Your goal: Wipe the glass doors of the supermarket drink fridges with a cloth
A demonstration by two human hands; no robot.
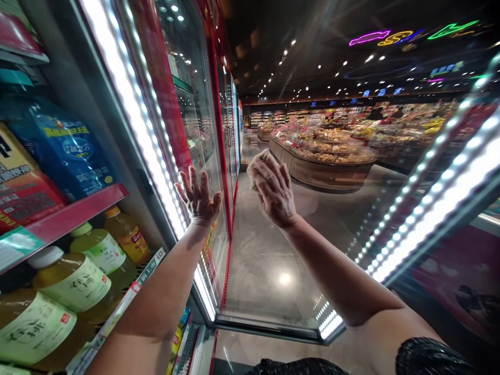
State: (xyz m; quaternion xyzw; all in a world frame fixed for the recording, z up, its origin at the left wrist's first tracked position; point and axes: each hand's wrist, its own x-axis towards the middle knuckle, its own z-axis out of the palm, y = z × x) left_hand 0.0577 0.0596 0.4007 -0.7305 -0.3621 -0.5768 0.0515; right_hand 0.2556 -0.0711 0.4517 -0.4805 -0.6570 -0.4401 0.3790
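Note:
My left hand [200, 200] is open, fingers spread, beside the bright light strip [135, 101] at the left edge of the doorway; it looks to rest against the glass or frame there. My right hand [278, 200] is closed over a crumpled pale cloth [258, 169]. It appears pressed flat to the glass of an open cooler door, whose dark lower frame [269, 332] crosses below my arms. Part of the cloth is hidden under my fingers.
On the left, bottles with pale green labels [80, 281] and an orange drink bottle [127, 234] stand below a red shelf edge [74, 221] with blue packs [74, 140] above. Beyond the glass are a rounded wooden display counter [328, 172] and a shiny floor [260, 260].

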